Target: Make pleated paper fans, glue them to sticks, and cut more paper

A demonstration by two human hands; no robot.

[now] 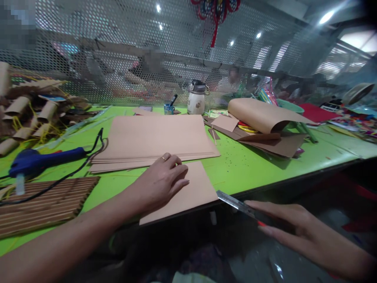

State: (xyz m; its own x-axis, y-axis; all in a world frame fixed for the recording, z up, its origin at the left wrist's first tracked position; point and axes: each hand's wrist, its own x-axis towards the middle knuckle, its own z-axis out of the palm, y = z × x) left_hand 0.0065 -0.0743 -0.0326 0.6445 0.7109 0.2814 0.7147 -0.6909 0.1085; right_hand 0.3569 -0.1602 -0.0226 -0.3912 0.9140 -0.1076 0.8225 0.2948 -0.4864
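A small sheet of brown kraft paper [193,190] lies at the table's front edge, its near side reaching slightly past it. My left hand [163,182], fingers curled, bears down on this sheet; a ring shows on one finger. In my right hand [291,228] is a utility knife [238,204], its blade extended and pointing left. The blade tip is at the right corner of the sheet; I cannot tell whether it touches. Just behind my left hand sits a stack of larger brown sheets [159,135].
On the left are a blue glue gun [47,159] with a black cord, a corrugated cardboard panel [50,200] and piled cardboard tubes [19,106]. A bottle [196,98] stands behind the stack. Curled brown paper [259,114] lies right. Perforated mesh [118,51] borders the back, with people beyond.
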